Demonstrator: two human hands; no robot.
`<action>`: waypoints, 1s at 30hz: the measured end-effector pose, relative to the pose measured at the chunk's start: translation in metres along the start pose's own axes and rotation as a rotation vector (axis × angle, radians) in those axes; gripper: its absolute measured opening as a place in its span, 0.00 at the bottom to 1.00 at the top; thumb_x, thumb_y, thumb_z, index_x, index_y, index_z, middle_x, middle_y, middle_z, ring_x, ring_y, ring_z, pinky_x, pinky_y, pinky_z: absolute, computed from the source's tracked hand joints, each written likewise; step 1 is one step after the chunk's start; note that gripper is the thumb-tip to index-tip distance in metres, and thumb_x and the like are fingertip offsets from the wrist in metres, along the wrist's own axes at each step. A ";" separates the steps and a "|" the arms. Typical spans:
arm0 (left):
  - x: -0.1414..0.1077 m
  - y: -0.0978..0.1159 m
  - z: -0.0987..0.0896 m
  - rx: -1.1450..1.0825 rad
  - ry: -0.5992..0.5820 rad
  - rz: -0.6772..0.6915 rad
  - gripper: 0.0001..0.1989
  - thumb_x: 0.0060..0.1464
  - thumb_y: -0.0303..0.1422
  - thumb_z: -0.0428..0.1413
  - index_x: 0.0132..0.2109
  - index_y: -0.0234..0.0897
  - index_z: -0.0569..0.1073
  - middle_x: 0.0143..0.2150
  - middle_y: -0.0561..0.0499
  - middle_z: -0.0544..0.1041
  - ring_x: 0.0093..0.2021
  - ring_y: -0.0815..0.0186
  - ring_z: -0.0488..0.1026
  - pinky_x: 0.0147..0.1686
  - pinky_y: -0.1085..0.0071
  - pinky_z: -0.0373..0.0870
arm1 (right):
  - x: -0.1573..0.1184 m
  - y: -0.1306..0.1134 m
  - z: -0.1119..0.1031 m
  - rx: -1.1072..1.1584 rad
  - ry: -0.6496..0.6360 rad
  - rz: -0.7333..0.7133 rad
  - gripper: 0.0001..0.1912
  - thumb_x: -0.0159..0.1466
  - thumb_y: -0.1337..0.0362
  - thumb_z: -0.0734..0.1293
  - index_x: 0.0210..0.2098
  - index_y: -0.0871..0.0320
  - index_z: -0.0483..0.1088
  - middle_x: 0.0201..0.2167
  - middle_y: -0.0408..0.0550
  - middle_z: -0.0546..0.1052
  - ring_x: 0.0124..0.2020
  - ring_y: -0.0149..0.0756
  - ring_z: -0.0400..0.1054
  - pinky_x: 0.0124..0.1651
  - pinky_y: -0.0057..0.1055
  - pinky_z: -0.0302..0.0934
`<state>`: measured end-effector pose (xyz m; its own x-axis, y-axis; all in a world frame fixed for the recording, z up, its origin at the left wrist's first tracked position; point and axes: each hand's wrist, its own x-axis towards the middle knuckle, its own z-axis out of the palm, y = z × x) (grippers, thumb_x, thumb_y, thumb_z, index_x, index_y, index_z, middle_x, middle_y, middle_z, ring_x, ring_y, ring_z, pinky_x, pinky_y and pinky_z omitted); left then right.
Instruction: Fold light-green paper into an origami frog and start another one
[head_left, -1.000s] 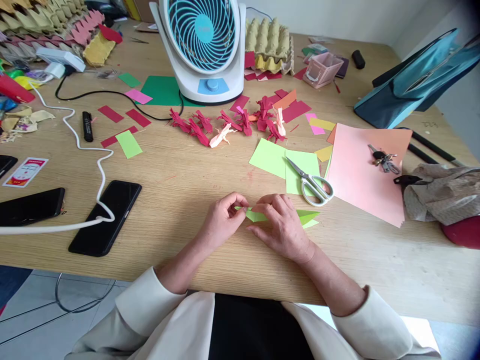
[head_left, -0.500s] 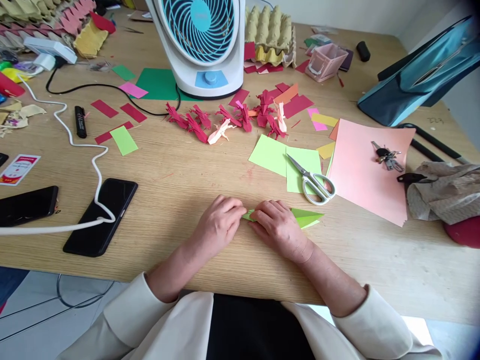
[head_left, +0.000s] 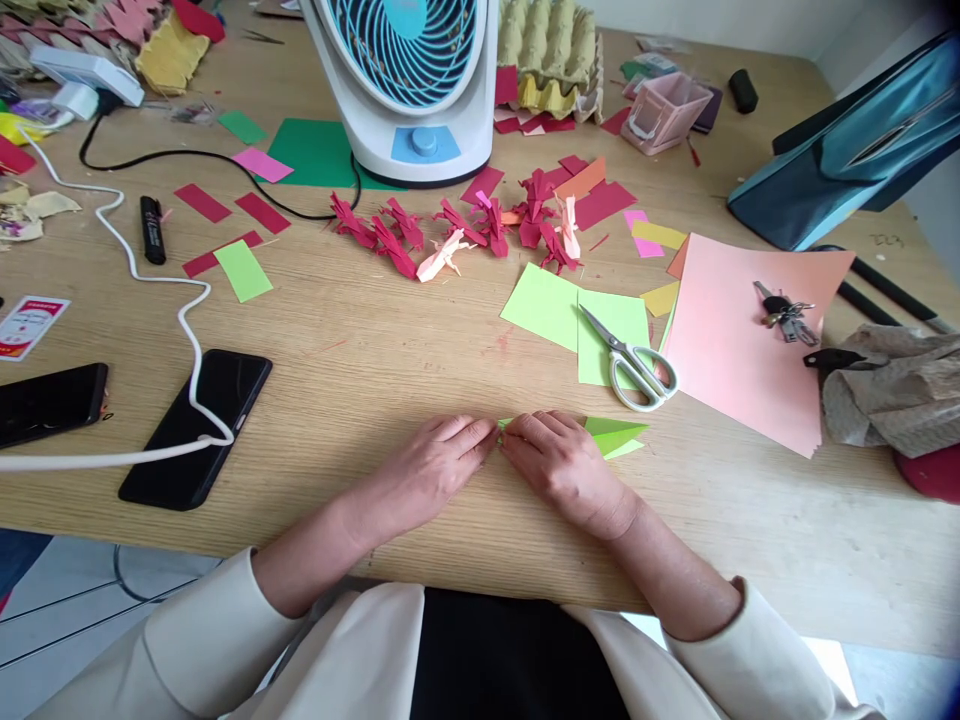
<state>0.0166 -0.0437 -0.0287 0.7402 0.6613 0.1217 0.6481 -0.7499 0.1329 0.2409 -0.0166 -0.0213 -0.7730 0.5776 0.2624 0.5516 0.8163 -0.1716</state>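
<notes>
Head view shows folded green paper [head_left: 615, 436] on the worktop [head_left: 360, 370], just nearer the person than the scissors [head_left: 628, 365]. The left hand's [head_left: 435, 467] grip pinches its left end; the right hand [head_left: 564, 462] lies across its middle, fingers together, though whether that grip pinches cannot be told. A crisp crease probably calls for steady right-hand pressure and well-aligned edges. Well beyond the scissors stand a pink container [head_left: 666, 115], contents unclear, and stacked egg cartons [head_left: 551, 45].
</notes>
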 end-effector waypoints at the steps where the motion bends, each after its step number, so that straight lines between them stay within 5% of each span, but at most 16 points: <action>1: -0.001 -0.001 0.000 -0.007 0.000 0.021 0.21 0.65 0.22 0.45 0.63 0.29 0.64 0.60 0.41 0.71 0.58 0.57 0.68 0.57 0.60 0.67 | 0.000 0.000 0.000 -0.003 -0.002 0.002 0.12 0.69 0.73 0.61 0.31 0.60 0.71 0.33 0.50 0.73 0.32 0.37 0.61 0.35 0.36 0.56; 14: 0.005 -0.009 -0.008 -0.145 0.167 0.009 0.12 0.66 0.24 0.47 0.50 0.32 0.73 0.50 0.45 0.77 0.49 0.63 0.74 0.51 0.65 0.73 | 0.004 -0.001 0.001 0.180 0.039 0.154 0.09 0.70 0.71 0.61 0.34 0.58 0.71 0.34 0.49 0.75 0.35 0.35 0.67 0.38 0.32 0.59; 23: 0.025 0.004 0.003 -0.243 0.245 -0.269 0.06 0.64 0.30 0.53 0.37 0.36 0.73 0.38 0.49 0.75 0.40 0.64 0.71 0.42 0.65 0.69 | 0.003 0.001 0.004 0.261 0.060 0.214 0.09 0.71 0.68 0.60 0.35 0.58 0.70 0.35 0.49 0.74 0.36 0.35 0.68 0.39 0.32 0.61; 30: 0.027 0.003 0.007 -0.286 0.290 -0.285 0.09 0.65 0.28 0.51 0.35 0.36 0.72 0.36 0.50 0.74 0.38 0.65 0.70 0.40 0.67 0.67 | 0.001 0.005 -0.002 0.316 0.001 0.192 0.07 0.71 0.67 0.61 0.38 0.58 0.70 0.38 0.51 0.74 0.39 0.37 0.68 0.42 0.34 0.63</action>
<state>0.0397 -0.0286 -0.0323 0.4339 0.8480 0.3044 0.7122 -0.5298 0.4606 0.2433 -0.0113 -0.0205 -0.6646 0.7204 0.1982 0.5619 0.6568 -0.5028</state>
